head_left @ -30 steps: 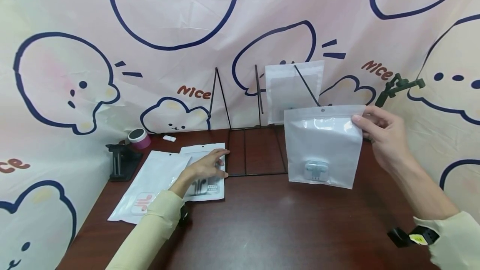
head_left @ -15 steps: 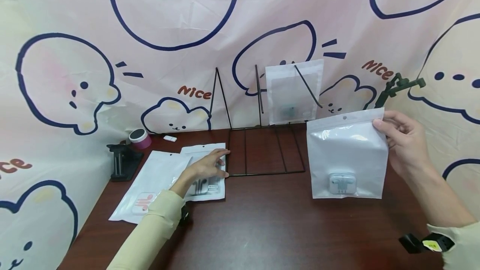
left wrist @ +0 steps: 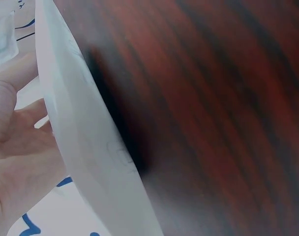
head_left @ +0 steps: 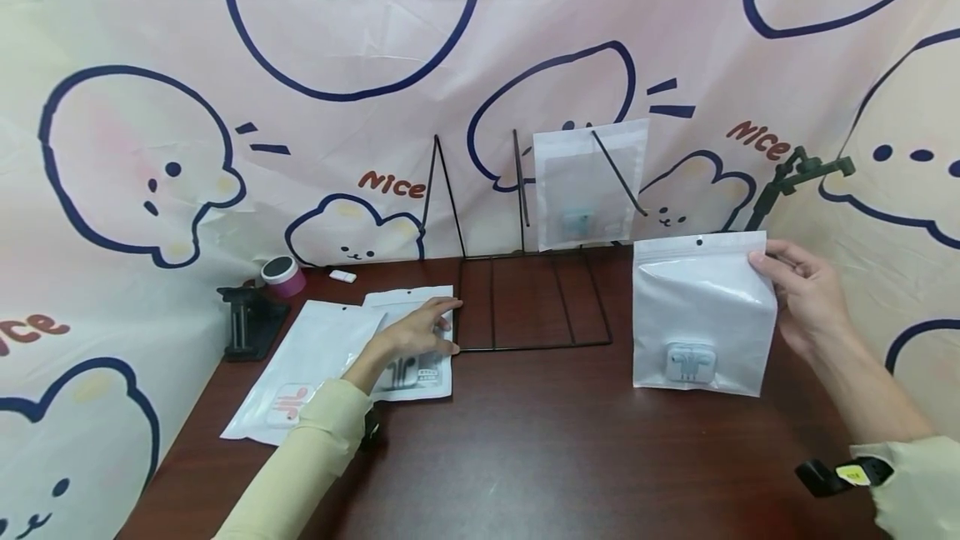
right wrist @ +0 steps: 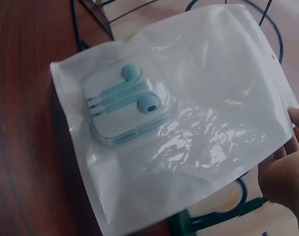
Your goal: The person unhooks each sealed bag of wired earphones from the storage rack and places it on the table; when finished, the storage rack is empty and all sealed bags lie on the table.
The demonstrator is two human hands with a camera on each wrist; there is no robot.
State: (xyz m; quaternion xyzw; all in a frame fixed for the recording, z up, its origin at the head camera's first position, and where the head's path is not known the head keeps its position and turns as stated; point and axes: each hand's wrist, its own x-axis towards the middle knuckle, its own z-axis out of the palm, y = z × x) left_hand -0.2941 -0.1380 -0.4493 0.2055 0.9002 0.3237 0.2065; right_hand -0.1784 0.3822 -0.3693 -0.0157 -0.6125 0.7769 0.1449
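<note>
My right hand (head_left: 810,294) pinches the upper right edge of a white zip pouch (head_left: 701,298), which hangs upright right of the rack, apart from it. Inside, the right wrist view shows a clear case of pale blue earphones (right wrist: 127,101). My left hand (head_left: 412,332) reaches over a second pouch (head_left: 442,386) with dark earphones, its spread fingertips at the left side of a black wire display rack (head_left: 536,348). A similar pouch (head_left: 562,182) hangs at the rack's right prong. In the left wrist view, a white pouch edge (left wrist: 85,132) partly covers the left hand.
Another white pouch (head_left: 322,340) with pink earphones lies at the left, partly under the left sleeve. Behind it are a black stand (head_left: 251,327), a pink-sided round container (head_left: 283,277) and a small white item (head_left: 342,276). A green bracket (head_left: 795,173) stands at the right.
The pouch in my right hand has moved right and slightly down, away from the rack's right prong, and turned a little. My left hand has stayed in place.
</note>
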